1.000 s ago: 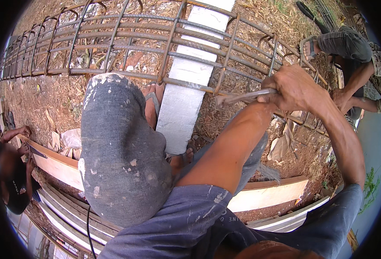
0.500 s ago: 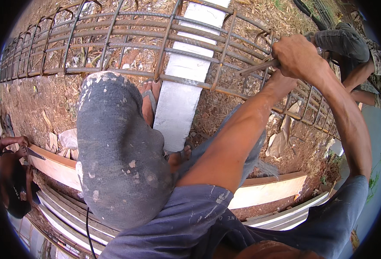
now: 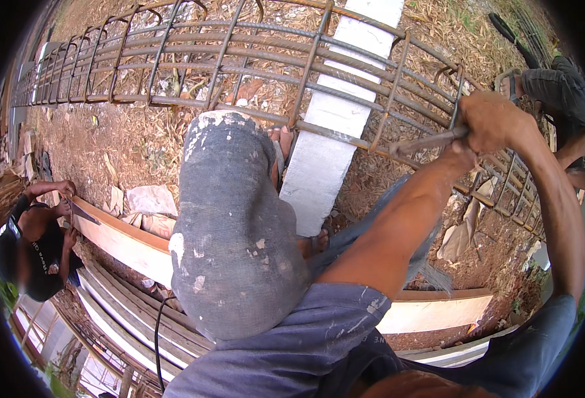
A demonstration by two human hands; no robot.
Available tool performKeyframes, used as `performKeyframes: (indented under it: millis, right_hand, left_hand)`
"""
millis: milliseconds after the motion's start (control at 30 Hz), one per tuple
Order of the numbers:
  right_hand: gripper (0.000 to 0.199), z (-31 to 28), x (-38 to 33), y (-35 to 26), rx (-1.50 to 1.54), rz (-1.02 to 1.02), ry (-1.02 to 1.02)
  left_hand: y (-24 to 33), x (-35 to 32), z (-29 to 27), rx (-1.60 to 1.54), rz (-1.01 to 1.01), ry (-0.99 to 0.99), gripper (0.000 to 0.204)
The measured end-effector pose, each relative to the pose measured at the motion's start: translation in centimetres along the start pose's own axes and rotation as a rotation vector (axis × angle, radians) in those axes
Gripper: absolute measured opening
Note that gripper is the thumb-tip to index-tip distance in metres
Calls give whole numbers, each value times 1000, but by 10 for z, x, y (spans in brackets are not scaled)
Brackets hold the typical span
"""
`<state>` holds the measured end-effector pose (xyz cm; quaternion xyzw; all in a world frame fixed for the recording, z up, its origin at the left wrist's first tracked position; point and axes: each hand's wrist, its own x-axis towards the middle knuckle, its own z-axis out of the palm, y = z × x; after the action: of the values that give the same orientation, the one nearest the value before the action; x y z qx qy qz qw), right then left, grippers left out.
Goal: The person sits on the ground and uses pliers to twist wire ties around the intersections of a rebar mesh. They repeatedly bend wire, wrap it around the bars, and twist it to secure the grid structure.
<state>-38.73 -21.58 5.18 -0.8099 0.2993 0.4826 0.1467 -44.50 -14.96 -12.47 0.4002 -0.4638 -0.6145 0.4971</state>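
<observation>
My right hand [image 3: 495, 121] is wrapped round a brown, bar-like metal hand tool [image 3: 428, 142], blurred by motion; its exact kind does not show. The tool's free end points left across the lower bars of a rusty rebar cage [image 3: 242, 56]. Just below the right fist, my left hand [image 3: 460, 158] is closed against the cage near a stirrup. The right hand partly covers its fingers, so what they grip is hidden. The cage crosses in front of me from the far left to the right, made of long bars and square stirrups.
A white-topped beam [image 3: 325, 142] runs under the cage. My raised knee [image 3: 236, 225] stands close to it. Behind lie a long board [image 3: 432, 315] and stacked planks [image 3: 126, 308]. One person [image 3: 40, 239] handles a saw at the left; another person [image 3: 554, 93] crouches at the right.
The whole view has shifted, so the cage, beam and board sit farther right. Both hands stay together at the same part of the cage, and the tool has swung slightly.
</observation>
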Motion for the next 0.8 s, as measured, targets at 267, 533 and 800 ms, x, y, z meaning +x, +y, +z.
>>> performKeyframes:
  millis: [267, 533, 800]
  right_hand:
    - [23, 10, -14, -2, -70, 14, 69]
    - [22, 54, -95, -11, 829, 170, 234]
    - [21, 238, -190, -81, 1950, 187, 608]
  left_hand:
    - [-2, 15, 12, 381, 166, -70, 47]
    - [-7, 27, 13, 1436, 361, -363, 53]
    - [4, 19, 13, 1457, 402, -271, 63]
